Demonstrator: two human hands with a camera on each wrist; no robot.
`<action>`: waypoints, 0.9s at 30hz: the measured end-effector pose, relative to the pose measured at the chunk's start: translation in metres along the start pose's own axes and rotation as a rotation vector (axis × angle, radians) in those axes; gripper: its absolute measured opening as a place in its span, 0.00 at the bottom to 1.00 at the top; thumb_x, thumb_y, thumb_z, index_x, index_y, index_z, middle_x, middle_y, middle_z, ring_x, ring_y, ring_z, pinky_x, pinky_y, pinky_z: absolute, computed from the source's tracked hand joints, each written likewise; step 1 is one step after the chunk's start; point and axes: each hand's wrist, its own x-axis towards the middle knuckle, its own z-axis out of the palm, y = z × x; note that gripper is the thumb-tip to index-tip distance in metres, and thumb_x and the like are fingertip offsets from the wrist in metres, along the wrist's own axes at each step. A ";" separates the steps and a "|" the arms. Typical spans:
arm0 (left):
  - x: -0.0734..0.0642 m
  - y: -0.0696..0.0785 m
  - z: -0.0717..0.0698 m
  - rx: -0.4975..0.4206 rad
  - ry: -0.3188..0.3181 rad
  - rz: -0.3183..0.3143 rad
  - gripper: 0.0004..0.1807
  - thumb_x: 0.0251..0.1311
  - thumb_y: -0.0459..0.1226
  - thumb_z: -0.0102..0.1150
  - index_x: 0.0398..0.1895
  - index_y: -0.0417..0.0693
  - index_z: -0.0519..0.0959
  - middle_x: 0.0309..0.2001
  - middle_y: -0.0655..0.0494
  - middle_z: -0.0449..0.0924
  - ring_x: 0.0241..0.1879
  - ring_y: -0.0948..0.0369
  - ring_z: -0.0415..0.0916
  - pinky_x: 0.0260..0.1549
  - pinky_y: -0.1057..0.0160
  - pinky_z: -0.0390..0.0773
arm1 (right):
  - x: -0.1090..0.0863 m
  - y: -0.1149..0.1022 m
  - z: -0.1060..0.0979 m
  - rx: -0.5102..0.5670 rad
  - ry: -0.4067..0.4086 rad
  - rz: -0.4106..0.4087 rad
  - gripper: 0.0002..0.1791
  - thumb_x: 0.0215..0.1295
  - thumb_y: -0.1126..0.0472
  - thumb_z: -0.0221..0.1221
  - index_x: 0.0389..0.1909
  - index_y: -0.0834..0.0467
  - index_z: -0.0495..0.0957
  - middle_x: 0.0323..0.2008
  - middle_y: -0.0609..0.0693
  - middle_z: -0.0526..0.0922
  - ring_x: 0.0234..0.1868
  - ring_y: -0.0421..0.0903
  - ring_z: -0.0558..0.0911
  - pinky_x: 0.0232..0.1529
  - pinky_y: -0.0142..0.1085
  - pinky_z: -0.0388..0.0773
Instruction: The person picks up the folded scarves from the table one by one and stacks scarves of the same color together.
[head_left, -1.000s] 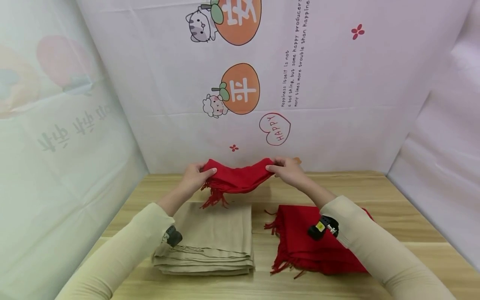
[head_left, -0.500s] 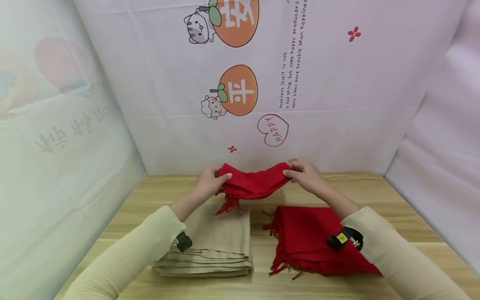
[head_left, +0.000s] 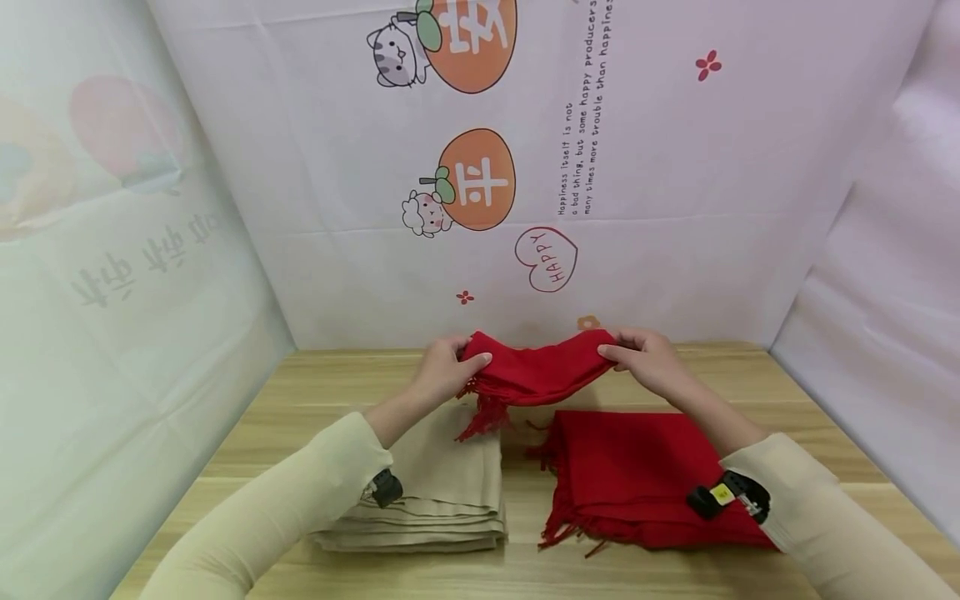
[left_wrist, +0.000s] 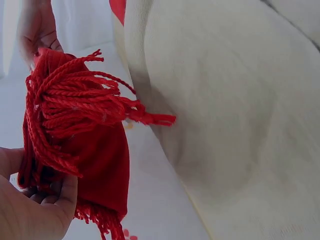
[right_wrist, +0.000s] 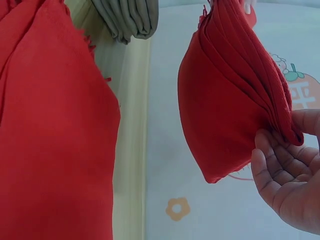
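Note:
Between my two hands a folded red scarf (head_left: 540, 371) with fringe hangs above the table, sagging in the middle. My left hand (head_left: 444, 367) pinches its left, fringed end, thumb on top. At the opposite end my right hand (head_left: 647, 360) pinches the fold between thumb and fingers. In the left wrist view the fringe (left_wrist: 90, 105) dangles beside the left fingers. The right wrist view has the scarf's stacked layers (right_wrist: 235, 85) gripped at one corner. Below on the right lies another folded red scarf (head_left: 630, 467), and below on the left a folded beige scarf (head_left: 450, 467), partly behind the left forearm.
The wooden table (head_left: 525, 575) carries both folded scarves side by side, with a narrow gap between them. A white printed cloth wall (head_left: 660, 250) rises at the back edge. More white cloth walls stand at left (head_left: 187, 317) and right (head_left: 885, 350).
Both hands have moved to the right with the held red scarf and slightly lower, bringing it over the gap between the two folded scarves. The scarves on the table have stayed put.

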 end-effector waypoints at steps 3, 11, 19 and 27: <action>-0.001 0.003 0.005 -0.009 -0.012 0.025 0.12 0.64 0.38 0.61 0.45 0.38 0.81 0.33 0.52 0.81 0.31 0.58 0.75 0.31 0.64 0.79 | -0.005 0.002 -0.005 -0.008 0.009 -0.004 0.18 0.71 0.56 0.56 0.47 0.69 0.77 0.39 0.55 0.83 0.38 0.39 0.80 0.39 0.32 0.79; 0.002 0.010 0.021 -0.024 -0.030 0.062 0.09 0.64 0.38 0.61 0.41 0.41 0.82 0.31 0.55 0.81 0.29 0.60 0.74 0.29 0.66 0.77 | -0.019 0.007 -0.021 -0.048 0.016 0.025 0.18 0.72 0.55 0.55 0.48 0.67 0.77 0.39 0.53 0.83 0.38 0.39 0.80 0.41 0.31 0.77; 0.005 0.024 0.045 -0.045 -0.051 0.083 0.08 0.64 0.38 0.61 0.40 0.42 0.82 0.29 0.57 0.80 0.28 0.62 0.74 0.27 0.67 0.76 | -0.039 0.012 -0.041 -0.098 0.032 0.059 0.19 0.73 0.54 0.53 0.48 0.68 0.76 0.38 0.51 0.83 0.38 0.38 0.81 0.42 0.30 0.75; 0.005 0.033 0.062 -0.073 -0.073 0.090 0.08 0.64 0.38 0.62 0.39 0.42 0.82 0.27 0.58 0.79 0.26 0.64 0.73 0.25 0.69 0.75 | -0.053 0.019 -0.057 -0.141 0.061 0.075 0.22 0.73 0.52 0.53 0.51 0.68 0.75 0.39 0.50 0.83 0.37 0.38 0.82 0.45 0.37 0.74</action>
